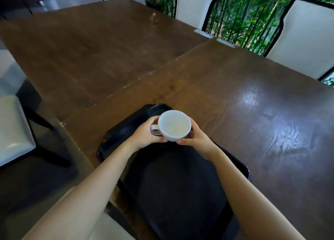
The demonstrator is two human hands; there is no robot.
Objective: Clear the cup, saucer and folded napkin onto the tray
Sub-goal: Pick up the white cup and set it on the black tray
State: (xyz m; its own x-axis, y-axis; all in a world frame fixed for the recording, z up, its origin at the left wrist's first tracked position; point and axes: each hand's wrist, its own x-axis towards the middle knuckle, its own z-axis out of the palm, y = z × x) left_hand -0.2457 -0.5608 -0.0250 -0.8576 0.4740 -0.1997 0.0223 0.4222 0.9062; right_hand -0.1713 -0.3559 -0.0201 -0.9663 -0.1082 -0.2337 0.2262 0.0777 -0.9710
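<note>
A white cup (174, 125) with its handle pointing left is held above the far part of a black tray (173, 181). My left hand (144, 134) grips the cup on the handle side. My right hand (196, 140) cups its right side and underside. The cup looks empty inside. The tray lies on the near edge of the dark wooden table (235, 87). I see no saucer and no folded napkin in this view; my hands and the cup hide part of the tray's far end.
White chairs with black frames stand behind the table at the back (195, 4) and at the right (305, 38). A grey seat (12, 129) is at the left. Green plants (245, 17) fill the background.
</note>
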